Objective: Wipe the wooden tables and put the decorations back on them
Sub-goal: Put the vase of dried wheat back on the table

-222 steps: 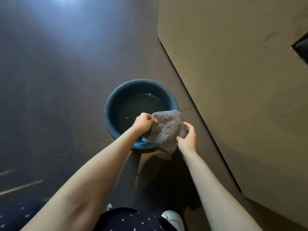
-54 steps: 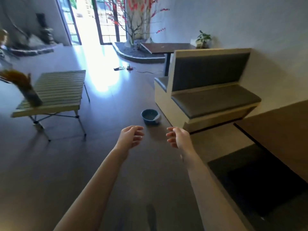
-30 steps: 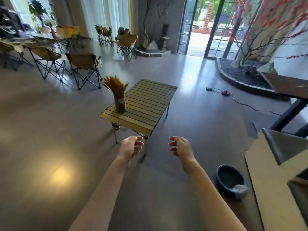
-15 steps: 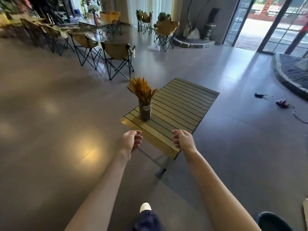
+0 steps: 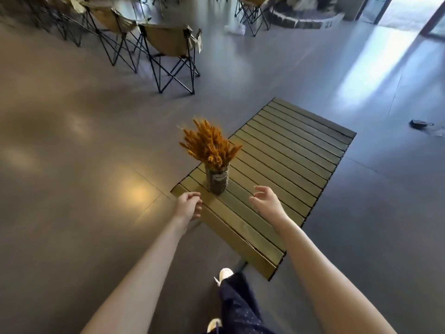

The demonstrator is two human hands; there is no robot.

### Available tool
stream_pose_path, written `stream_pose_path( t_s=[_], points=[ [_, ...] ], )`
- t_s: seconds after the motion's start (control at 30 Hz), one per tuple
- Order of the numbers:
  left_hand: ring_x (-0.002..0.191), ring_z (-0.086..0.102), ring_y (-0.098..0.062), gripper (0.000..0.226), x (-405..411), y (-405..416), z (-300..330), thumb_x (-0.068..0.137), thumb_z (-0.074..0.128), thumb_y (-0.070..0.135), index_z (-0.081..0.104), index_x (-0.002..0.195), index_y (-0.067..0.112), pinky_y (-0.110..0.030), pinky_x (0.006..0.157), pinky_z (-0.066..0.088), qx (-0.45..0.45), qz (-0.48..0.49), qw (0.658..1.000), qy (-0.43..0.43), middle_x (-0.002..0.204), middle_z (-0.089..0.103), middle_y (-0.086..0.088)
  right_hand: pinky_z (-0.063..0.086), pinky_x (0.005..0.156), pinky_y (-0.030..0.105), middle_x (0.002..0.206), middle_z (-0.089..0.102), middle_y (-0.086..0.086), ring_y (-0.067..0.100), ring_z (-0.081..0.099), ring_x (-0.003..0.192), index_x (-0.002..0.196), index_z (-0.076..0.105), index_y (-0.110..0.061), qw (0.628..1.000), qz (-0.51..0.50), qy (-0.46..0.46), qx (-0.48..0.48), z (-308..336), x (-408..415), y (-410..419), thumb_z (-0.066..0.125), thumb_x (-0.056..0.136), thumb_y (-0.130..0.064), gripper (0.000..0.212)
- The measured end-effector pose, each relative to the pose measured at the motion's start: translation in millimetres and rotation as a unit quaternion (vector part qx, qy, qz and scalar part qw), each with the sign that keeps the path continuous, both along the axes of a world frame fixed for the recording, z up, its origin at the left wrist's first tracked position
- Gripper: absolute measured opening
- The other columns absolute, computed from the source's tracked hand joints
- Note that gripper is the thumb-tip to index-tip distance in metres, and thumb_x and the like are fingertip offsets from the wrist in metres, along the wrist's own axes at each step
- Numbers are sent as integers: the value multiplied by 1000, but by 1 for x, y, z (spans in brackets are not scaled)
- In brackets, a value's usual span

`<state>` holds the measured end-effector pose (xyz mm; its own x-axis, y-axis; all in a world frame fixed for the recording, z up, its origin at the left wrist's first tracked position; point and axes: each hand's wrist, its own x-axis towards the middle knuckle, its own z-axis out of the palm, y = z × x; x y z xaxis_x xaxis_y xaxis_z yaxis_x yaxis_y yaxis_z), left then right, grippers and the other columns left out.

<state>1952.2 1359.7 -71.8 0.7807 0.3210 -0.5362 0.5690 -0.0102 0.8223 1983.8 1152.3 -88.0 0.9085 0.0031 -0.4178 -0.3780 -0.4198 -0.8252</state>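
A low slatted wooden table (image 5: 284, 169) stands on the grey floor in front of me. Near its left front corner stands a vase of dried orange wheat stalks (image 5: 215, 165). My left hand (image 5: 189, 206) hovers just left of the vase at the table's corner, fingers loosely curled and holding nothing. My right hand (image 5: 267, 200) is over the slats to the right of the vase, fingers spread and empty. Neither hand touches the vase. No cloth is in view.
Folding camp chairs (image 5: 168, 49) stand beyond the table at the upper left. A stone-edged planter (image 5: 305, 18) lies at the back. A dark small object with a cable (image 5: 420, 124) lies on the floor at right. My leg and shoe (image 5: 226, 276) are at the table's near edge.
I have walked from the basin to the slatted table; it is now close below me. Both empty hands have moved up on either side of the vase, and the right hand's fingers have spread.
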Motion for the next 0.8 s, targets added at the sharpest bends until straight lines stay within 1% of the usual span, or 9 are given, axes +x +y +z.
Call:
stream_pose_path(
  t_s=[0.17,0.27,0.33,0.4,0.47,0.5,0.63,0.73,0.8],
  points=[
    [79,52,-12,27,68,11,-38,96,47,11,51,122,7,-24,65,47,18,-8,999,49,109,53,-9,42,97,29,137,46,6,19,48,122,139,36,-16,999,31,31,-30,-41,72,11,65,87,-20,60],
    [99,52,-19,39,103,12,-60,93,54,12,45,131,9,-30,75,47,37,-30,997,68,126,53,-10,45,98,30,141,42,8,21,47,124,143,32,-15,998,43,35,-42,-67,111,18,67,86,-17,67],
    [106,53,-21,51,121,12,-69,91,59,15,39,137,9,-31,80,48,36,-50,995,78,132,51,-11,47,92,28,142,41,8,23,49,122,144,29,-15,997,50,41,-42,-85,131,24,68,85,-17,70],
    [111,51,-22,59,137,10,-82,91,59,18,30,142,9,-36,95,44,28,-83,994,61,132,49,-5,47,93,29,143,40,9,23,49,123,145,27,-15,996,61,38,-47,-106,149,32,69,85,-17,74],
    [122,45,-20,62,152,5,-94,92,56,16,25,145,10,-39,106,34,22,-93,994,53,131,46,-1,45,102,38,146,37,9,25,48,125,147,24,-15,995,74,37,-51,-127,169,39,70,83,-18,79],
    [124,43,-20,60,160,4,-104,92,56,14,27,144,9,-38,107,32,24,-89,994,56,132,45,-1,43,104,41,147,35,9,26,47,126,148,22,-15,995,80,38,-47,-137,178,44,71,82,-17,82],
    [127,44,-33,49,185,12,-148,88,57,7,42,134,-4,-35,101,37,81,-108,989,65,133,49,-21,35,110,47,152,27,11,27,31,138,149,19,-13,988,144,2,-51,-178,206,63,77,75,-14,94],
    [130,39,-35,58,195,16,-180,86,58,2,33,139,-3,-35,104,35,82,-106,989,63,138,42,-23,35,110,46,150,31,12,27,31,137,148,20,-12,982,178,-26,-48,-203,213,71,78,73,-14,95],
    [132,36,-29,68,199,15,-191,85,64,8,28,143,3,-23,99,32,100,-121,987,34,142,39,-16,38,106,37,145,38,14,27,40,132,144,23,-7,985,164,-35,-32,-215,213,72,74,78,-12,84]
  ],
)
